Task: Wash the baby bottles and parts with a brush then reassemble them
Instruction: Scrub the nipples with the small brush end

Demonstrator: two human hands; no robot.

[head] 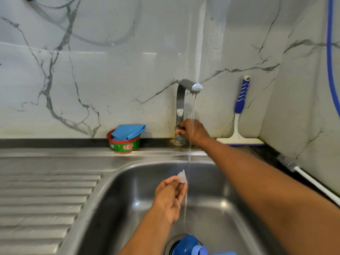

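Now the left hand [170, 195] pinches a clear silicone teat [182, 177] beside the running stream [189, 153], right hand [193, 132] closed around the tap's base [179, 138].

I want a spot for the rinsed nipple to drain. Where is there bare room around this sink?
The ribbed drainboard left of the basin is bare up to the green soap tub. The right ledge holds the bottle brush and squeegee. Blue parts crowd the drain.
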